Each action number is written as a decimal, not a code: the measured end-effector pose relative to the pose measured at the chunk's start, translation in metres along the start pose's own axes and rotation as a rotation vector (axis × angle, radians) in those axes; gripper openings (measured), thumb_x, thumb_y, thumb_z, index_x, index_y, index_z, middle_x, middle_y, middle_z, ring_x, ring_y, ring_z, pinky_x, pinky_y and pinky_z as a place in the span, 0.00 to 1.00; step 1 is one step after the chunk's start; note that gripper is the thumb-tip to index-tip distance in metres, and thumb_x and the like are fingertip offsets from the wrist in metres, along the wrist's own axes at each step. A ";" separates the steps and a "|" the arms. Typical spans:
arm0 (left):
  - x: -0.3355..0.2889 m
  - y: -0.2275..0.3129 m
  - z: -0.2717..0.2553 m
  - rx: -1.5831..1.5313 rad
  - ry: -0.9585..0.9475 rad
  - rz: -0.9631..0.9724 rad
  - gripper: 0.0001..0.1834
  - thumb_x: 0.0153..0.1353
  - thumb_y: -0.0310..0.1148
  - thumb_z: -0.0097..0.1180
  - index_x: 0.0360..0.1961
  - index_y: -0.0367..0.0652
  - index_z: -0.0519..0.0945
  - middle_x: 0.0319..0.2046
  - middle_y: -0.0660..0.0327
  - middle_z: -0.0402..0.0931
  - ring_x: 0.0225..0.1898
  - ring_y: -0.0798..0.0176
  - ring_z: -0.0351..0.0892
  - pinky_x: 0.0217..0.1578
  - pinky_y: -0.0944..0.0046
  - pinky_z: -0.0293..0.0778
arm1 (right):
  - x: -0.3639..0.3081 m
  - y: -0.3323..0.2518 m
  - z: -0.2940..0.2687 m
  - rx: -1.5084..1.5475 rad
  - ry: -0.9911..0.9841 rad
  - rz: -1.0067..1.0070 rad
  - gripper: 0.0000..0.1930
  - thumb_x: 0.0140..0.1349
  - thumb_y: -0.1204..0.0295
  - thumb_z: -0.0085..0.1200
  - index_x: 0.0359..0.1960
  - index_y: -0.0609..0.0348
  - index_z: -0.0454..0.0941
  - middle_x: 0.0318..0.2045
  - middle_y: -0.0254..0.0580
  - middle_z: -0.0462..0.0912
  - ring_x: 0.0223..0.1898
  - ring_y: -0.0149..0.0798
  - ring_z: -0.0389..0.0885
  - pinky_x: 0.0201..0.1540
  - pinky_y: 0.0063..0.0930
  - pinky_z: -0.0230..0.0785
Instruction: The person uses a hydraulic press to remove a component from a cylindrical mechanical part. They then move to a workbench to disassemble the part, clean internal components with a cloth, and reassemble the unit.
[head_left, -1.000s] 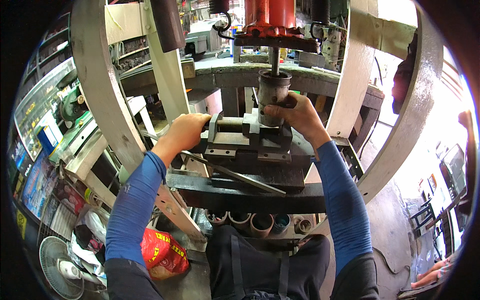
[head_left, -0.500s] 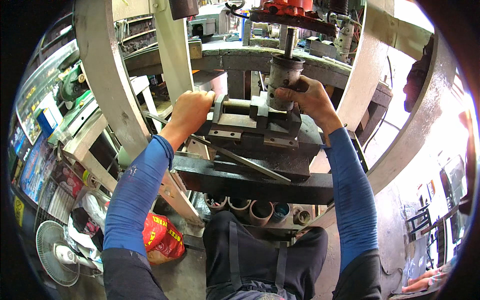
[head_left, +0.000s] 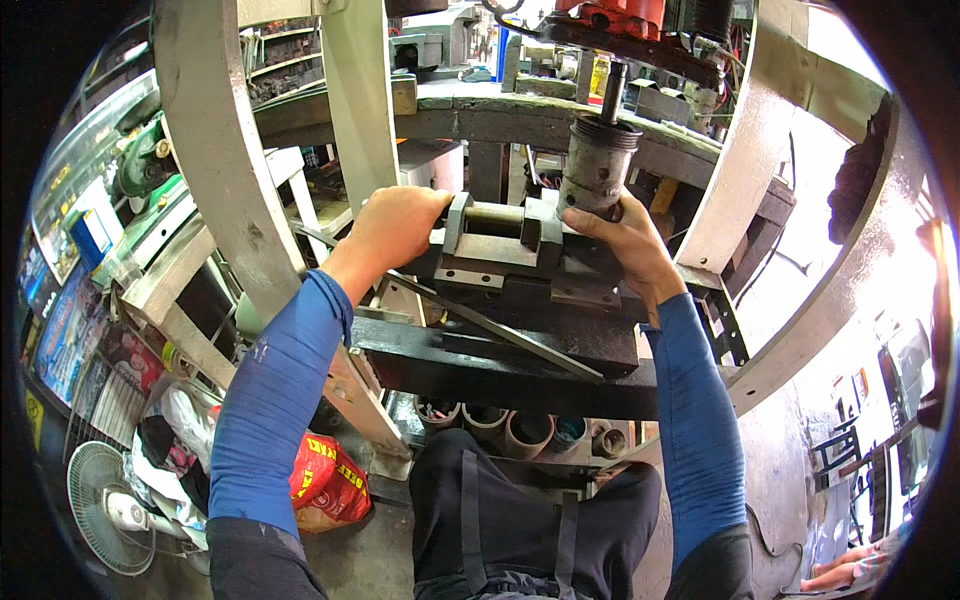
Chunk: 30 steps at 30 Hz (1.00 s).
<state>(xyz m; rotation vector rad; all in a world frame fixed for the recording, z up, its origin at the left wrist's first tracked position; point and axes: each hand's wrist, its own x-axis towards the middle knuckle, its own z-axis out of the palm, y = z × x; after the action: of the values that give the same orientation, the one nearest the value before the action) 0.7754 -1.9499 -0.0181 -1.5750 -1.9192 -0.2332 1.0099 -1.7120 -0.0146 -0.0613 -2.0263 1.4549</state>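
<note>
A grey metal cylinder (head_left: 597, 165) with a threaded collar and a steel rod (head_left: 613, 93) stands nearly upright at the right end of a steel vise (head_left: 497, 248). My right hand (head_left: 630, 243) is wrapped round its lower part, thumb in front and fingers behind. The cylinder's foot is partly hidden by that hand and the vise jaw. My left hand (head_left: 398, 228) is closed in a fist at the vise's left end, on the vise handle, which the fingers mostly cover. Between the hands the vise screw (head_left: 495, 214) shows.
The vise rests on a black steel block (head_left: 540, 335) across a press frame with pale uprights (head_left: 228, 150). A flat metal bar (head_left: 500, 327) slants in front. Above hangs a red press head (head_left: 630, 18). Several round pots (head_left: 529, 430) stand below; a fan (head_left: 110, 510) is lower left.
My right hand has slid lower on the cylinder. My left hand stays at the vise's left end, its wrist slightly turned. The whole view has shifted a little.
</note>
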 end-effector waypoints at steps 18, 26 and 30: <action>-0.008 0.000 -0.009 0.033 0.026 -0.083 0.14 0.56 0.22 0.61 0.45 0.43 0.84 0.35 0.50 0.87 0.42 0.42 0.88 0.42 0.44 0.83 | 0.016 0.009 0.010 0.034 0.014 0.007 0.31 0.54 0.60 0.83 0.55 0.63 0.84 0.47 0.39 0.90 0.48 0.32 0.86 0.57 0.31 0.78; 0.000 -0.001 -0.020 0.025 -0.098 -0.035 0.14 0.55 0.20 0.61 0.44 0.42 0.83 0.37 0.47 0.87 0.44 0.39 0.87 0.45 0.43 0.82 | 0.014 0.003 0.011 -0.011 0.015 0.044 0.30 0.55 0.60 0.83 0.54 0.63 0.85 0.47 0.38 0.90 0.46 0.31 0.85 0.55 0.29 0.78; 0.007 -0.002 -0.019 0.084 -0.091 -0.038 0.07 0.59 0.22 0.57 0.38 0.41 0.84 0.33 0.47 0.86 0.41 0.39 0.88 0.43 0.40 0.82 | 0.014 0.004 0.005 -0.074 0.017 0.058 0.28 0.56 0.59 0.82 0.53 0.62 0.86 0.47 0.38 0.91 0.46 0.31 0.86 0.56 0.29 0.77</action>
<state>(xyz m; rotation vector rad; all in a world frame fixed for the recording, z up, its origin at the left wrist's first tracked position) 0.7804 -1.9548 0.0012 -1.5186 -2.0029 -0.0963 0.9946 -1.7086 -0.0127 -0.1643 -2.0798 1.4100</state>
